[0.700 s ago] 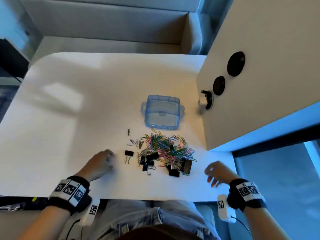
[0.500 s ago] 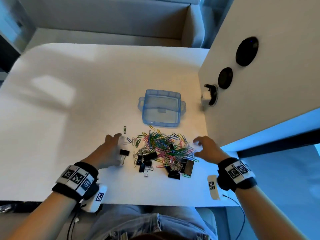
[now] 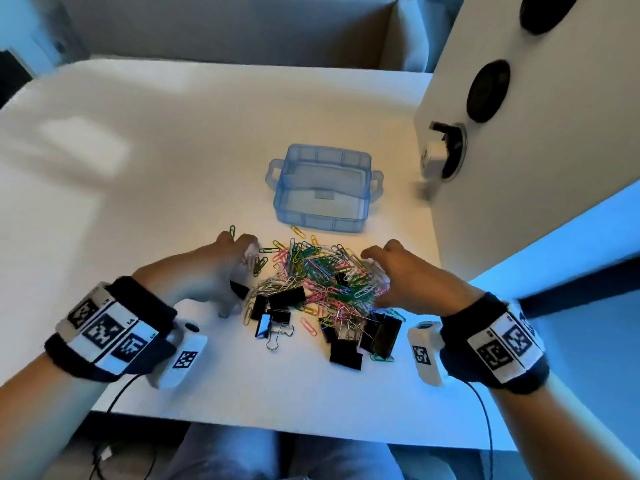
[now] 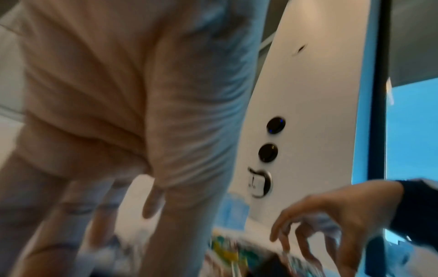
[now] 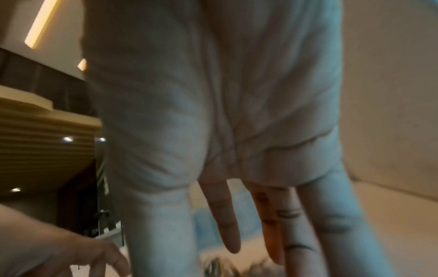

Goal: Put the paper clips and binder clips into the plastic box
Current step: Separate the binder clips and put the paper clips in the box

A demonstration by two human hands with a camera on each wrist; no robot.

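Both hands, left hand (image 3: pixel 211 268) and right hand (image 3: pixel 401 271), flank the clip pile (image 3: pixel 311 282) with fingers spread and holding nothing, apparently positioned to gather it toward the plastic box (image 3: pixel 323 188).

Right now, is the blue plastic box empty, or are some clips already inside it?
Empty. The blue plastic box shows only its bare floor; the paper clips and binder clips lie on the table.

Multicoloured paper clips (image 3: pixel 311 268) are lying heaped on the white worktop (image 3: pixel 138 202), black binder clips (image 3: pixel 346 353) sitting along the near edge, an open translucent blue plastic box (image 3: pixel 323 190) standing just beyond.
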